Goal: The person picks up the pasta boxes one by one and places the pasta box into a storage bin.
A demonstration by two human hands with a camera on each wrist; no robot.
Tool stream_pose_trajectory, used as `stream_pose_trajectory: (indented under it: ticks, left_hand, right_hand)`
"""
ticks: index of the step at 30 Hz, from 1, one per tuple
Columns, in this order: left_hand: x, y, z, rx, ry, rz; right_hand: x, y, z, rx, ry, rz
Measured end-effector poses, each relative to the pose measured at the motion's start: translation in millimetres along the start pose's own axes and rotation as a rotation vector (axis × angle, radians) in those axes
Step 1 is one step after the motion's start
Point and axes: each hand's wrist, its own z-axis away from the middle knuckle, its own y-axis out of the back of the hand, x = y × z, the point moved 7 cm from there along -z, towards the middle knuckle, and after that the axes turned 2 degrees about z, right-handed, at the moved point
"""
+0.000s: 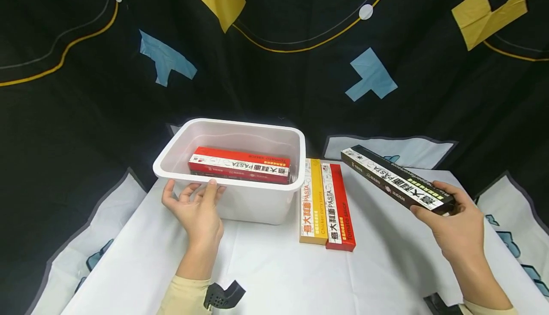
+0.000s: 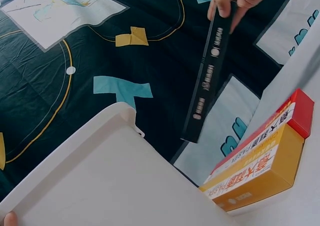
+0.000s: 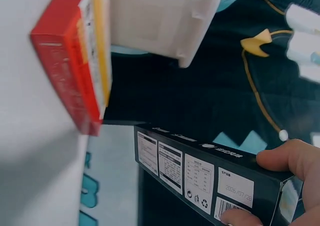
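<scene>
i have the right hand (image 1: 465, 222) pinching one end of the black pasta box (image 1: 394, 177), raised over the white table (image 1: 296, 277). the left hand (image 1: 197, 215) holds the near rim of the white plastic bin (image 1: 253, 208), where a tomato sauce pasta box (image 1: 240, 157) lies. right of the bin, a chicken curry sauce pasta box (image 1: 318, 203) and a second tomato sauce pasta box (image 1: 341, 205) lie together.
</scene>
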Motion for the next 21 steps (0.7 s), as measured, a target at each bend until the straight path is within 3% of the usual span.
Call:
stream_pose_trajectory:
  ticks: [6, 12, 14, 16, 21]
  left_hand:
    - [-0.3, -1.2, -0.4, -0.005, -0.002, 0.001]
    - [-0.4, -1.6, -1.4, -0.013, -0.007, -0.007]
    - [-0.3, -1.3, -1.5, -0.014, -0.008, -0.012]
    - [-0.2, -0.9, -1.6, -0.014, -0.008, -0.013]
    - [-1.3, 0.4, -0.8, -0.011, -0.002, -0.013]
  right_hand:
    - [-29.0, 1.0, 2.0, 0.02, 0.08, -0.05]
    - [-59.1, -9.5, 2.2, -0.025, 0.153, -0.412]
    - [-68.3, -16.4, 2.6, -0.059, 0.178, -0.469]
    - [-76.7, -24.8, 3.5, -0.094, 0.204, -0.465]
    - [-90.8, -49.2, 8.3, -0.179, 0.265, -0.33]
